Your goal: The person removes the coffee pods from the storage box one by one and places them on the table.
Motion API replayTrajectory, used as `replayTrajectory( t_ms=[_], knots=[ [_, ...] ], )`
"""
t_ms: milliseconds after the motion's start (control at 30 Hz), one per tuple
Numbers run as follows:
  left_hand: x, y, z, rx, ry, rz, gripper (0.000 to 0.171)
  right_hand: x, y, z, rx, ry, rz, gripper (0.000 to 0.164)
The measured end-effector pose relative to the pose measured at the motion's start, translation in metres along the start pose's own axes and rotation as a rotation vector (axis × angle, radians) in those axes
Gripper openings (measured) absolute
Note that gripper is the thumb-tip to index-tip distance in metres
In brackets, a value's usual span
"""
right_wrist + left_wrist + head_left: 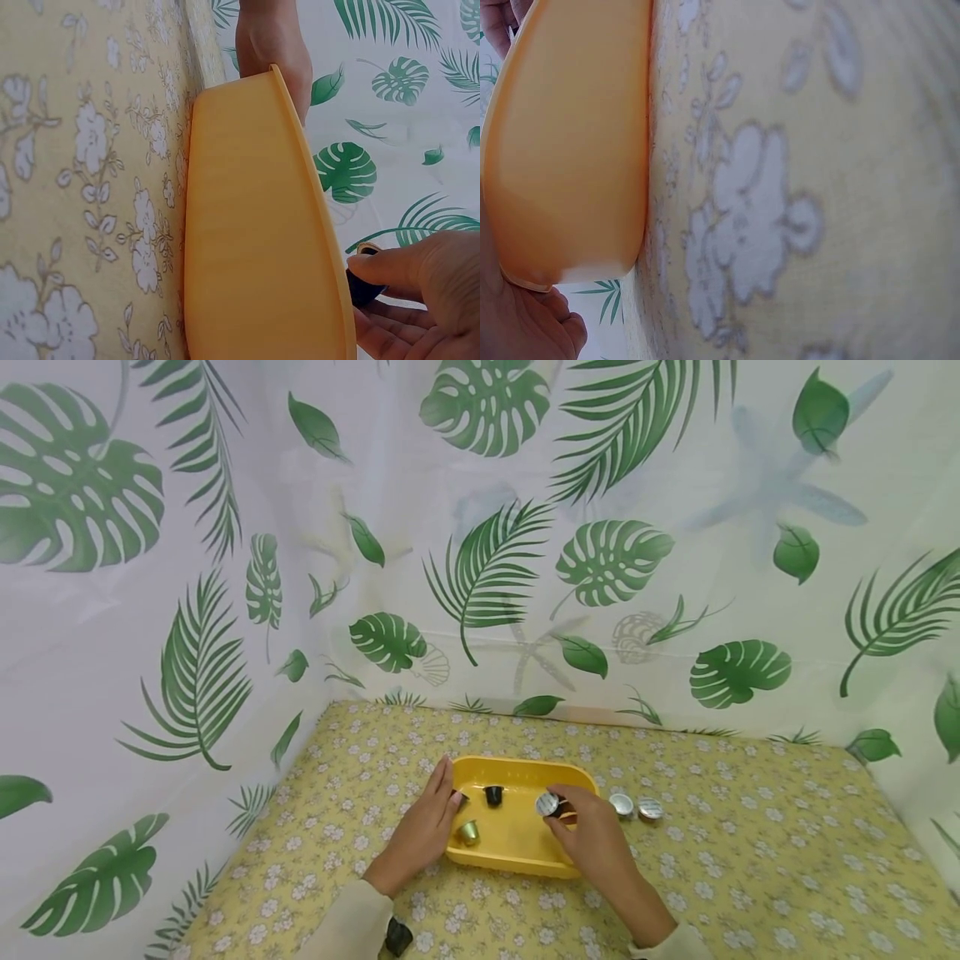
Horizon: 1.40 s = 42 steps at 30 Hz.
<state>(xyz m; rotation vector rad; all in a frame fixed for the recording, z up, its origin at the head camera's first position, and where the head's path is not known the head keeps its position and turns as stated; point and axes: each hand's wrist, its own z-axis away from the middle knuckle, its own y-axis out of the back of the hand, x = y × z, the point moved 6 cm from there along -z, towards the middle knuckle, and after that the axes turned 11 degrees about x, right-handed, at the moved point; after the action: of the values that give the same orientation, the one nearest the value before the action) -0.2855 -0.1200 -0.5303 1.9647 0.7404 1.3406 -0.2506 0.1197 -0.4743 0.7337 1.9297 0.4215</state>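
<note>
A yellow plastic tray (517, 839) stands on the flowered cloth. My left hand (420, 831) grips its left end, fingers curled about the rim in the left wrist view. Over the tray's right part, my right hand (600, 833) pinches a coffee capsule (547, 805) between thumb and fingers, silver lid facing up toward me. The right wrist view shows this capsule's dark body (365, 289) just past the rim. Inside the tray lie a black capsule (493, 795) and a green capsule (468, 833). A dark piece (462, 798) beside my left fingers is partly hidden.
Two silver-lidded capsules (622, 804) lie on the cloth right of the tray. A black object (398, 937), partly covered by my left sleeve, sits near the front. Leaf-printed sheeting (495, 593) hangs behind and at both sides.
</note>
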Motion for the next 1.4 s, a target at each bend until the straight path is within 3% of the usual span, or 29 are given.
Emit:
replayTrajectory(
  t_ms=[467, 1033, 1400],
  knots=[
    [-0.002, 0.0, 0.0, -0.005, -0.004, 0.011, 0.06, 0.004, 0.021, 0.005, 0.143, 0.054, 0.01, 0.044],
    [0.0, -0.001, 0.0, -0.009, -0.011, -0.005, 0.061, 0.017, 0.043, 0.011, 0.209, 0.082, -0.01, 0.044],
    [0.0, 0.0, 0.0, -0.014, 0.002, -0.001, 0.061, 0.028, 0.051, 0.016, 0.218, 0.043, -0.017, 0.045]
  ],
)
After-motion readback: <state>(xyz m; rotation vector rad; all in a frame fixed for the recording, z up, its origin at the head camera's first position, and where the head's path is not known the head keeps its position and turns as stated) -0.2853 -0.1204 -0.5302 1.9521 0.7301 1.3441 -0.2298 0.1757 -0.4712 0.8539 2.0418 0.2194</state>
